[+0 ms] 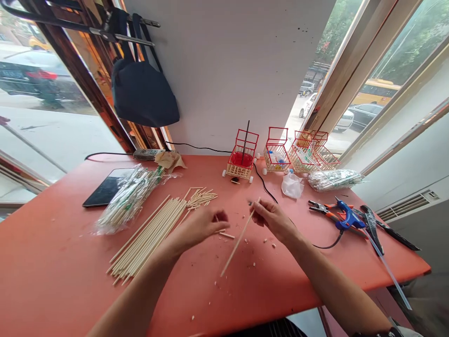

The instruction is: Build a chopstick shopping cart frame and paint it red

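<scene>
My right hand (271,217) is closed, pinching one thin wooden stick (238,243) near its upper end. The stick slants down to the left over the table. My left hand (203,225) hovers just left of it, its fingertips smeared by motion, so whether they hold anything is unclear. A short cut piece of stick (227,235) lies near my left fingertips. Left of that hand, a row of long wooden sticks (143,238) is laid side by side. A small heap of short sticks (202,197) lies beyond it.
Plastic-wrapped sticks (129,199) partly cover a dark tablet (105,189) at left. Small red-edged stick baskets (242,161) stand along the wall. A blue glue gun (347,219) and pliers (321,209) lie at right on the orange table (52,252), with its cable trailing inward.
</scene>
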`<state>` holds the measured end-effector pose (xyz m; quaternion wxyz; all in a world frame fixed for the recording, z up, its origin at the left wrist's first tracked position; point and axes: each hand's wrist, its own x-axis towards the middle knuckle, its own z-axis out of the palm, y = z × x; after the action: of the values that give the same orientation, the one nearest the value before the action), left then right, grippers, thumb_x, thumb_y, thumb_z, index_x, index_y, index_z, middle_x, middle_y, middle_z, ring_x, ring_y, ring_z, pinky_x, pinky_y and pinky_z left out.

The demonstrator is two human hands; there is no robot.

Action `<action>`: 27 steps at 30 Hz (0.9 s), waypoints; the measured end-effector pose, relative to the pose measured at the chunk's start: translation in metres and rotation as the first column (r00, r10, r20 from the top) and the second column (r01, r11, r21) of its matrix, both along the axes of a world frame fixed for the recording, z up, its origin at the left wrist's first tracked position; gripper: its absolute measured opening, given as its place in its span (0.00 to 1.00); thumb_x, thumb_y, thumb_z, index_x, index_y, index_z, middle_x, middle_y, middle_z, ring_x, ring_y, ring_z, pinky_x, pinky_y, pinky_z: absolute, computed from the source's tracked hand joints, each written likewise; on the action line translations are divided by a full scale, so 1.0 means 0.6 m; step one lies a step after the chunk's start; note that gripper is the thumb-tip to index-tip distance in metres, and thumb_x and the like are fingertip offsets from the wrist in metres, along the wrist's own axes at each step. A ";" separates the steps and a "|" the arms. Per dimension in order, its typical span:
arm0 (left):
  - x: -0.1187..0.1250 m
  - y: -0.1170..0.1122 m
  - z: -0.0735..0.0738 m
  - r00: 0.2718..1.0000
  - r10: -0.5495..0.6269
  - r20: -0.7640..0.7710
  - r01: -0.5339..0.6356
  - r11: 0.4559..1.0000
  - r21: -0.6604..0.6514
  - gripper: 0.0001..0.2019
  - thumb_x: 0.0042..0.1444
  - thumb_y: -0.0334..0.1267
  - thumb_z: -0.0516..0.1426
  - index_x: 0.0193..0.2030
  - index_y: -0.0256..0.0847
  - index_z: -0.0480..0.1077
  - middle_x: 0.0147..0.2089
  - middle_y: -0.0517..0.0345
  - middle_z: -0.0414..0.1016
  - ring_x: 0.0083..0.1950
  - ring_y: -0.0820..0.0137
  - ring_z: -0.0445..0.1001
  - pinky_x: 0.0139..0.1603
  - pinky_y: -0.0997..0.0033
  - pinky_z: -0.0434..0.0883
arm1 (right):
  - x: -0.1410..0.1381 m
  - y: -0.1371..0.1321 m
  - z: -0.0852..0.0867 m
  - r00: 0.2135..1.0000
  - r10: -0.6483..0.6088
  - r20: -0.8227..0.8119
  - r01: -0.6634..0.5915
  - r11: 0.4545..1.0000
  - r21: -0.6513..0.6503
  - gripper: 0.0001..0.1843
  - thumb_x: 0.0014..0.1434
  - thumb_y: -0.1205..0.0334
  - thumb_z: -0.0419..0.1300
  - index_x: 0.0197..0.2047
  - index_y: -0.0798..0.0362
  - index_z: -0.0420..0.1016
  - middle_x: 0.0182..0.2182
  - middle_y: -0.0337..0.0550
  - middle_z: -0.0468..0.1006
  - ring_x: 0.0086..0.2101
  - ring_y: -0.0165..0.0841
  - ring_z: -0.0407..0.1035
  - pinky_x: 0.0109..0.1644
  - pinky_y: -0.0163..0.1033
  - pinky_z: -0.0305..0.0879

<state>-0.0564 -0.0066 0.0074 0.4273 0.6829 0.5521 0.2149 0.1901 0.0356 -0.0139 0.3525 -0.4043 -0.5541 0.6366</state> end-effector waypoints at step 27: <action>-0.121 -0.023 -0.023 0.520 0.236 -0.821 -0.262 0.959 0.110 0.08 0.56 0.34 0.52 0.34 0.42 0.73 0.44 0.45 0.83 0.45 0.56 0.80 0.31 0.66 0.58 | 0.020 -0.002 -0.016 0.998 0.063 -0.030 -0.065 0.995 -0.078 0.32 0.50 0.30 0.72 0.32 0.54 0.76 0.30 0.41 0.80 0.27 0.26 0.73 0.28 0.32 0.60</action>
<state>-0.1290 -0.0203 -0.0065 0.0926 0.6110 0.7822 -0.0794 0.2019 0.0346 -0.0237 0.3231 -0.3911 -0.5365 0.6744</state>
